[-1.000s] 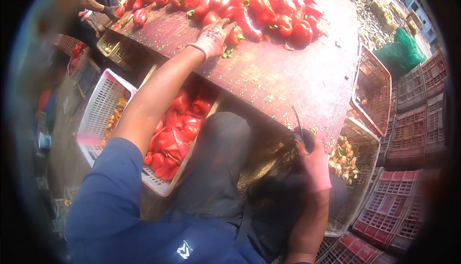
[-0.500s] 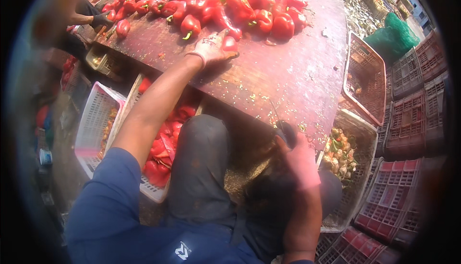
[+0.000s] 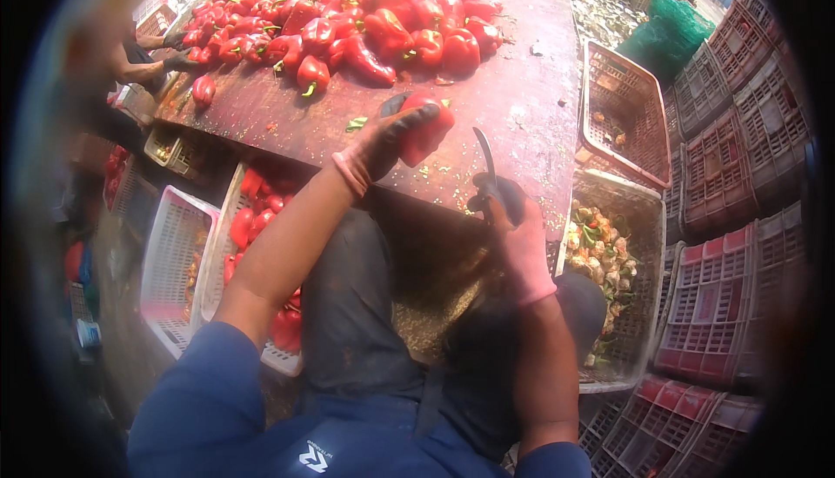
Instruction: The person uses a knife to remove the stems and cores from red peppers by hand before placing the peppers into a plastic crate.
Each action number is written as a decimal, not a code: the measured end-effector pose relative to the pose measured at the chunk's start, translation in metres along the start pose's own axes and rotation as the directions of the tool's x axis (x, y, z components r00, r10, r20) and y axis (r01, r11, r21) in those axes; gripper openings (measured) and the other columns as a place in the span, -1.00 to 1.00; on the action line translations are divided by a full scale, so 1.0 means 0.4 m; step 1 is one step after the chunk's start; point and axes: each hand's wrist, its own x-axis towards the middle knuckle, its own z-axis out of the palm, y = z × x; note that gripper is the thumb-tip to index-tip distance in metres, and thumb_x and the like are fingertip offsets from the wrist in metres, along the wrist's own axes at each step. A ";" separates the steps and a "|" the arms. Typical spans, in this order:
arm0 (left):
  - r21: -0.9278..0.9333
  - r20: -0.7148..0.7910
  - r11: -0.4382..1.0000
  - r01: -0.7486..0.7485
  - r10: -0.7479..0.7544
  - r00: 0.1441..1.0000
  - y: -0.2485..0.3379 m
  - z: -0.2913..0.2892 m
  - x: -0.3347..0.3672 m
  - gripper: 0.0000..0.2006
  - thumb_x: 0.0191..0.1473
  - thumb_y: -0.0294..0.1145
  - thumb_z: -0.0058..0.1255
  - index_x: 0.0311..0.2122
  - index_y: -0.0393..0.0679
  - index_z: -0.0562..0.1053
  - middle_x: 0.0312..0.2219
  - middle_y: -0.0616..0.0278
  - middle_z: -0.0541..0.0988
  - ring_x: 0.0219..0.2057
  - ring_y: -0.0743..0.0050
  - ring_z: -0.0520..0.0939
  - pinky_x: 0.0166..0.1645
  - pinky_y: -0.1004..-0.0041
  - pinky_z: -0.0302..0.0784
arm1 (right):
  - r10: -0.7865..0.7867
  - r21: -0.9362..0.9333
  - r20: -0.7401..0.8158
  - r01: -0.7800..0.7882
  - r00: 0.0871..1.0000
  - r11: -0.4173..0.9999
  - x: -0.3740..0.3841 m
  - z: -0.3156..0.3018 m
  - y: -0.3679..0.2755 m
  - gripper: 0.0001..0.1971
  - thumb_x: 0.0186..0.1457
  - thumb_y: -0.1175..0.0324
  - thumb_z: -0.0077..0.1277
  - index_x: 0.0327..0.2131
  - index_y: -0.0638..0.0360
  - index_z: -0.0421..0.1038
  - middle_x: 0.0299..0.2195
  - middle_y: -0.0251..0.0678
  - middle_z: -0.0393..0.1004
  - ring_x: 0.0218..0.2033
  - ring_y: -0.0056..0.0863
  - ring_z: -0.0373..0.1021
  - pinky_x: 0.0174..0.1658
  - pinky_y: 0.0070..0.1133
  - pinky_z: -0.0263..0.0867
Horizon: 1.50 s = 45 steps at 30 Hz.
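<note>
My left hand [image 3: 389, 134], in a pink glove with a dark palm, is closed round a red bell pepper [image 3: 424, 133] and holds it just above the table's near edge. In my right hand [image 3: 515, 233], gloved the same way, is a small knife [image 3: 485, 152] with a thin curved blade pointing up. Blade and pepper are apart. A heap of red bell peppers [image 3: 383, 30] covers the far part of the reddish tabletop [image 3: 513, 113]. Pale seeds and a green scrap [image 3: 356, 124] lie nearer to me.
A crate of red peppers [image 3: 222, 243] stands left of my knees, beside a white and pink crate [image 3: 165, 252]. At my right are a crate of cut pepper cores [image 3: 648, 304] and an orange crate [image 3: 635, 121]. Stacked crates [image 3: 713, 287] line the right. Another person's gloved hand [image 3: 178, 60] is far left.
My left hand has picked up a bell pepper from the heap's near edge and brought it toward me. The knife in my right hand has risen, its blade now upright.
</note>
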 end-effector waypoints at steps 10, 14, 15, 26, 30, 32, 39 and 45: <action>0.124 -0.079 0.965 -0.229 0.240 0.968 -0.050 0.192 -0.085 -0.40 -0.05 -0.47 0.28 0.14 -0.20 0.34 -0.06 0.15 0.52 -0.08 0.36 0.58 0.06 0.38 0.55 | -0.034 0.138 -0.003 0.034 0.999 0.990 -0.042 -0.021 -0.018 -0.72 0.22 0.45 0.03 0.00 0.26 0.47 -0.25 -0.13 0.62 -0.22 -0.36 0.56 -0.10 -0.46 0.43; 0.139 -0.085 0.968 -0.210 0.222 0.971 -0.077 0.205 -0.080 -0.33 -0.05 -0.46 0.32 0.17 -0.20 0.28 -0.08 0.08 0.54 -0.13 0.29 0.64 -0.05 0.39 0.63 | -0.044 -0.046 -0.039 0.042 0.998 0.998 -0.040 -0.009 -0.007 -0.71 0.23 0.33 0.05 -0.02 0.23 0.48 -0.22 0.00 0.59 -0.16 -0.10 0.55 -0.09 -0.33 0.43; 0.115 -0.102 0.967 -0.229 0.241 0.965 -0.087 0.203 -0.079 -0.33 -0.05 -0.46 0.33 0.17 -0.21 0.28 -0.08 0.08 0.54 -0.11 0.28 0.64 -0.04 0.38 0.63 | -0.039 -0.102 -0.053 0.033 0.998 0.994 -0.039 -0.004 -0.008 -0.71 0.23 0.31 0.06 -0.03 0.22 0.48 -0.21 0.03 0.58 -0.15 -0.04 0.54 -0.08 -0.31 0.43; 0.034 -0.201 0.929 -0.368 0.367 0.908 -0.097 0.203 -0.086 -0.39 0.04 -0.48 0.31 0.16 -0.27 0.27 -0.08 0.14 0.50 -0.11 0.43 0.59 -0.02 0.47 0.59 | -0.030 -0.444 -0.034 0.012 0.999 0.896 -0.055 0.061 0.004 -0.69 0.25 0.18 0.01 -0.12 0.22 0.46 -0.26 0.09 0.55 -0.16 0.10 0.49 -0.10 -0.12 0.37; -0.123 -0.258 0.941 -0.314 0.275 0.926 -0.078 0.195 -0.088 -0.41 0.03 -0.50 0.31 0.14 -0.28 0.28 -0.13 0.16 0.53 -0.13 0.44 0.60 -0.06 0.48 0.59 | -0.014 -0.501 0.027 0.026 1.000 0.865 -0.053 0.065 0.009 -0.69 0.25 0.17 0.02 -0.13 0.23 0.47 -0.31 0.10 0.56 -0.18 0.12 0.50 -0.10 -0.10 0.37; -0.146 -0.293 0.934 -0.327 0.275 0.916 -0.066 0.180 -0.083 -0.45 0.02 -0.51 0.30 0.11 -0.27 0.32 -0.17 0.18 0.55 -0.15 0.45 0.61 -0.07 0.49 0.59 | 0.008 -0.550 0.047 0.019 0.999 0.835 -0.061 0.063 0.016 -0.69 0.24 0.16 0.03 -0.15 0.23 0.49 -0.33 0.11 0.56 -0.19 0.12 0.50 -0.09 -0.11 0.38; -0.170 -0.264 0.898 -0.406 0.355 0.897 -0.045 0.100 -0.082 -0.57 0.07 -0.42 0.26 0.03 -0.29 0.42 -0.17 0.26 0.56 -0.15 0.52 0.59 -0.04 0.49 0.55 | 0.100 -0.243 0.028 -0.090 0.995 0.966 -0.064 0.012 0.022 -0.64 0.18 0.13 0.16 -0.13 0.24 0.54 -0.33 0.06 0.59 -0.22 0.01 0.54 -0.10 -0.23 0.42; -0.122 0.003 0.974 -0.191 0.193 0.981 -0.057 0.179 -0.135 -0.41 0.04 -0.36 0.31 0.13 -0.25 0.32 -0.11 0.17 0.56 -0.12 0.44 0.59 -0.04 0.44 0.58 | 0.084 0.212 -0.029 -0.076 0.996 0.974 -0.017 -0.006 -0.034 -0.62 0.12 0.29 0.24 -0.05 0.32 0.47 -0.24 -0.28 0.58 -0.24 -0.57 0.47 -0.15 -0.55 0.41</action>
